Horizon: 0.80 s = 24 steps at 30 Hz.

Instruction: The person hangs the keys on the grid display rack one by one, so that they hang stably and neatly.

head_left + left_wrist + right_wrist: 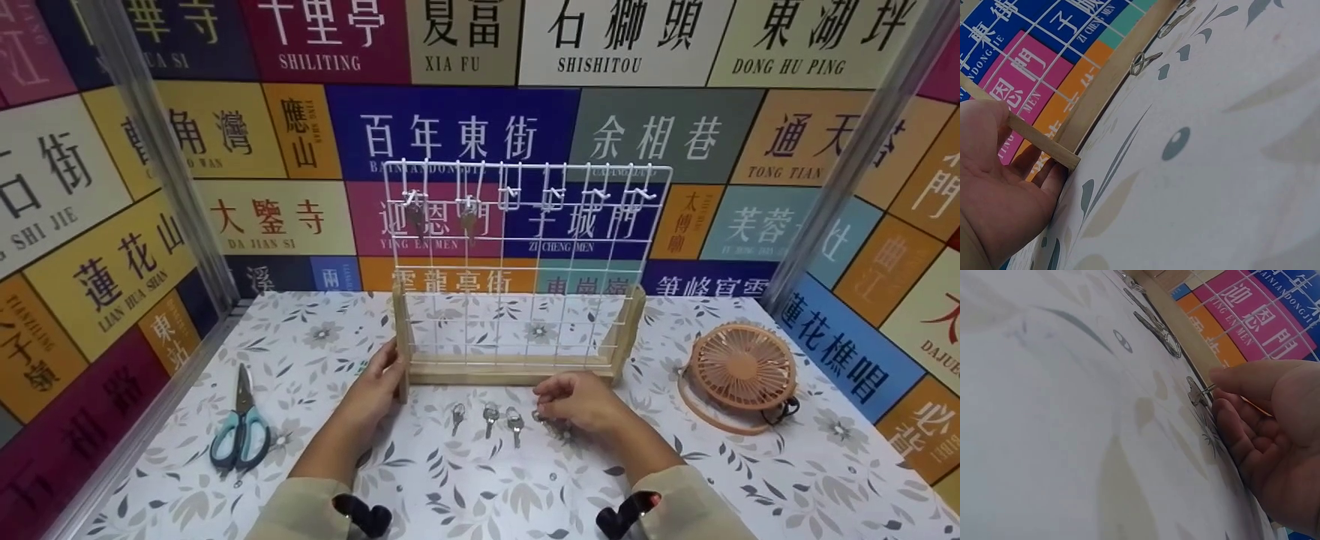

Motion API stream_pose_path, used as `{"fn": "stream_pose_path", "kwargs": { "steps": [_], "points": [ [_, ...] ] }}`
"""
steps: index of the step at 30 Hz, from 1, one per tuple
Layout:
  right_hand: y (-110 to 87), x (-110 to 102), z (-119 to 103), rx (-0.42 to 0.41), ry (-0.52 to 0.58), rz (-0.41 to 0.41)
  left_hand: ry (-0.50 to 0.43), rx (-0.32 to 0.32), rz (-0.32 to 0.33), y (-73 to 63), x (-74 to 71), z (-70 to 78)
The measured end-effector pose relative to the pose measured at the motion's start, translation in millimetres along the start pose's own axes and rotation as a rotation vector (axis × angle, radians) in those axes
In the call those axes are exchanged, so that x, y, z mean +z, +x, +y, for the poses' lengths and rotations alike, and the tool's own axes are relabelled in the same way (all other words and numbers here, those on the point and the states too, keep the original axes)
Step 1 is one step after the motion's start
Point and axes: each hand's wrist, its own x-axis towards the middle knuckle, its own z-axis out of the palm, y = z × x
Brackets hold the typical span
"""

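Note:
A white wire grid rack (559, 322) stands upright on a wooden base (510, 373). My left hand (381, 377) grips the left wooden foot (1044, 140), its thumb and fingers on either side of the strip. Low over the table, my right hand (581, 403) pinches the ring of a key (1196, 391) between thumb and index finger; the key hangs close to the cloth. Left of it lie three keys with rings: one key (458, 418), a second key (490, 420) and a third key (514, 426). Two more keys, a dark one (418, 217) and a brassy one (469, 219), hang from hooks on the rack's upper left.
Several white hooks (553, 196) line the grid's upper part. Scissors (241, 431) with teal and dark handles lie at left. An orange fan (742, 371) stands at right. Sign-printed panels (457, 120) rise behind the table, which has a leaf-patterned cover (420, 487).

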Motion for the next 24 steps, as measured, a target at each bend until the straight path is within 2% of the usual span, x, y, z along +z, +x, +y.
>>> {"fn": "stream_pose_path", "kwargs": {
  "steps": [8, 12, 17, 24],
  "points": [
    [-1.8, 3, 2, 0.055, -0.091, 0.062, 0.001, -0.016, 0.009, -0.8, 1.5, -4.7],
    [-2.9, 3, 0, 0.057, -0.092, 0.07, 0.002, -0.012, 0.011, 0.6, 1.2, -5.4],
    [-2.8, 1, -6, 0.034, -0.015, 0.077, -0.006, -0.014, 0.009, 2.0, -0.7, -4.5],
    [-1.8, -2, -25, -0.012, 0.185, 0.117, 0.008, -0.012, 0.007, -1.2, -1.6, 2.1]
  ]
}}
